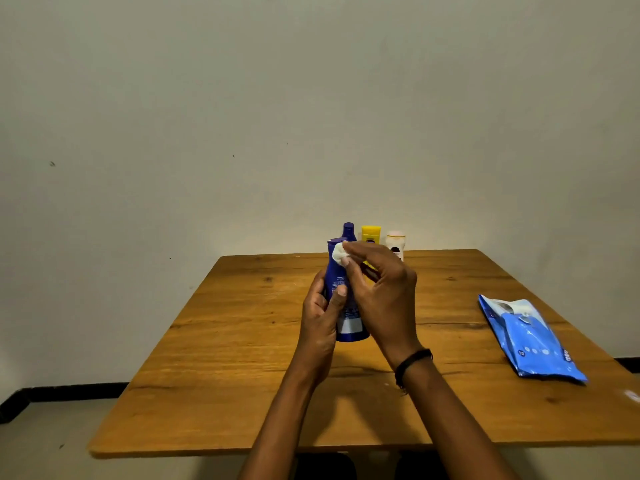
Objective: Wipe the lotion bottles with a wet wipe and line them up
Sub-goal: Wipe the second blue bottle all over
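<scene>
**Blue lotion bottle being wiped near its cap, half hidden by the hands**

The left hand [320,313] is gripping a blue lotion bottle [349,327] upright over the middle of the table [242,341]. Its thumb is lying across the printed label, and its fingers are curling behind the bottle, out of sight. The right hand [381,289] is pinching a small wadded wet wipe [338,255] against the bottle's cap end; the fingertips are covering most of the wad. The label print is too small to read.

At the table's far edge a dark blue bottle [348,232], a yellow bottle [371,233] and a white bottle [396,241] are standing in a row. The right hand is hiding their lower parts, so whether they are touching cannot be told. A blue wipes pack [530,337] is lying flat near the right edge, well apart from the hands, its lettering blurred. The frame's bottom edge is cutting off both forearms.
</scene>
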